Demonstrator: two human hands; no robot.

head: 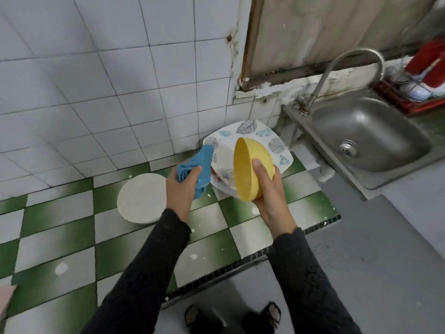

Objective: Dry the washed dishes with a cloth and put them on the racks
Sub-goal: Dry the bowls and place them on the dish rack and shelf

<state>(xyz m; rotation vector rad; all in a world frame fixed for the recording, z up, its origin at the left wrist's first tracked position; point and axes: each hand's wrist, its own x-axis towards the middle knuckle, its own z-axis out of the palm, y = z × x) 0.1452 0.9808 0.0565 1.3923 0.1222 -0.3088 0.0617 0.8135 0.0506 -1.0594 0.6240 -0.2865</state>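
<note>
— Which way does the bowl face?
— From the left: a white round dish (142, 198) on the checked counter (60, 225). The left hand (180, 189) clutches the blue cloth (197, 169). The yellow bowl (250, 174) lies on its side above the counter, mouth towards the cloth, rim running up and down, gripped by the right hand (269, 198).
— Around it?
— A leaf-patterned plate (250, 138) just behind; sink (370, 136) and red rack (423, 92) well to the right

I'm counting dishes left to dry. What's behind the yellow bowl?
A leaf-print plate sits behind the yellow bowl, which the right hand holds. A second plate shows its edge under it. The bowl covers their middles, so more dishes may be hidden.
</note>
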